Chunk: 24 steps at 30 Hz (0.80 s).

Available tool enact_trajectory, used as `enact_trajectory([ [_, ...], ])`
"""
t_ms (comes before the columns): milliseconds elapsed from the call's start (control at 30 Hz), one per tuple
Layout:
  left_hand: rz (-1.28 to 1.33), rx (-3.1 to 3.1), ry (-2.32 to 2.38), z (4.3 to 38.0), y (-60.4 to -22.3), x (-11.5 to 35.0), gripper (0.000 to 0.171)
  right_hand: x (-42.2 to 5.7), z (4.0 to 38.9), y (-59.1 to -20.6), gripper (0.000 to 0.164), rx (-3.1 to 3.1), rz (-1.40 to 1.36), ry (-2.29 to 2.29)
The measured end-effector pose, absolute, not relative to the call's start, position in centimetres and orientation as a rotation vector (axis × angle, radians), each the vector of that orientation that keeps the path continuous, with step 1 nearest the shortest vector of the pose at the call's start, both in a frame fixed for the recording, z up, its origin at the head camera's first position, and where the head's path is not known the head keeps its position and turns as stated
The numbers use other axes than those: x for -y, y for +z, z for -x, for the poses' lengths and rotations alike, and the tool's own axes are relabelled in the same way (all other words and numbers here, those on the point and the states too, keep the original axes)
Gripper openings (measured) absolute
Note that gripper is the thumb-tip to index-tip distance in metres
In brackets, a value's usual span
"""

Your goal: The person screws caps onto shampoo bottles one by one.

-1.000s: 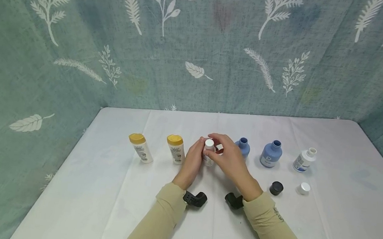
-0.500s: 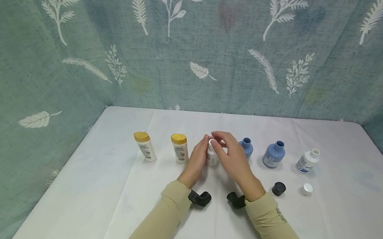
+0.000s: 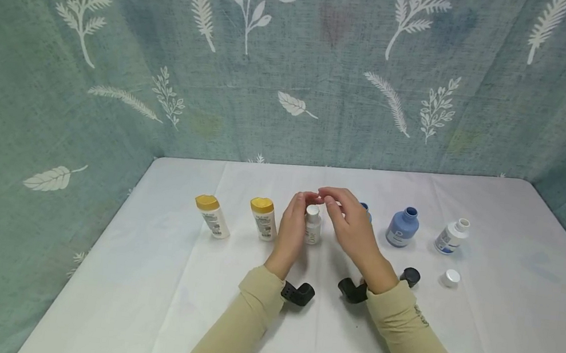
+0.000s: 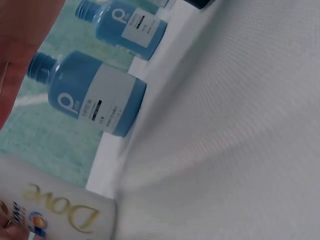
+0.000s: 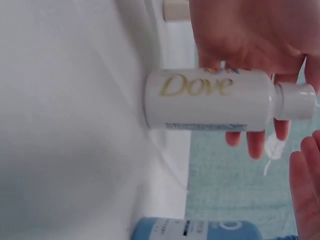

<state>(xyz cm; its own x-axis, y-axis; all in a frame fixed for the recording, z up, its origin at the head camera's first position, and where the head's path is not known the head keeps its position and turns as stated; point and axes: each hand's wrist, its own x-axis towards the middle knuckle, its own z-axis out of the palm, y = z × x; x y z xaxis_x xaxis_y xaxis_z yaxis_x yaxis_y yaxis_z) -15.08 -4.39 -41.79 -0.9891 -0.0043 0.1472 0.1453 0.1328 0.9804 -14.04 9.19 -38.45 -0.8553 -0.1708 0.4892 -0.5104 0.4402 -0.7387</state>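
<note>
A small white Dove bottle [image 3: 311, 232] stands upright on the table, its white cap [image 3: 312, 211] sitting on the neck. My left hand [image 3: 292, 226] holds it from the left; in the right wrist view, that hand's fingers [image 5: 256, 145] reach round behind the bottle. My right hand [image 3: 355, 230] is just to the right of the bottle, apart from the cap, with bent, relaxed fingers and nothing in them. Partly hidden behind it is an uncapped blue bottle [image 4: 90, 92], clearer in the left wrist view.
Two white bottles with yellow caps, one nearer [image 3: 264, 219] and one farther left [image 3: 212, 216], stand on the left. To the right are another uncapped blue bottle [image 3: 402, 228] and an uncapped white bottle [image 3: 451, 236]. A black cap [image 3: 410, 277] and a white cap [image 3: 450, 278] lie before them.
My right hand has let go of the Dove bottle's cap and moved a little up and right, so the cap now shows. The left hand stays at the bottle.
</note>
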Motion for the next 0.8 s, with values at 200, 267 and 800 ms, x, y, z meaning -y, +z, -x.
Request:
enact_trajectory([
  [200, 0.194, 2.266, -1.789, 14.5, -40.8, 3.7, 0.045, -10.0, 14.1, -37.6, 0.028, 2.309, -0.561, 1.42],
  [267, 0.208, 2.267, -1.698, 14.3, -40.5, 3.5, 0.045, -10.3, 14.2, -37.4, 0.027, 2.283, -0.569, 1.442],
  [800, 0.512, 2.046, -1.382, 13.0, -37.0, 2.6, 0.03, -13.5, 13.9, -34.5, 0.031, 2.401, -0.699, 1.637],
])
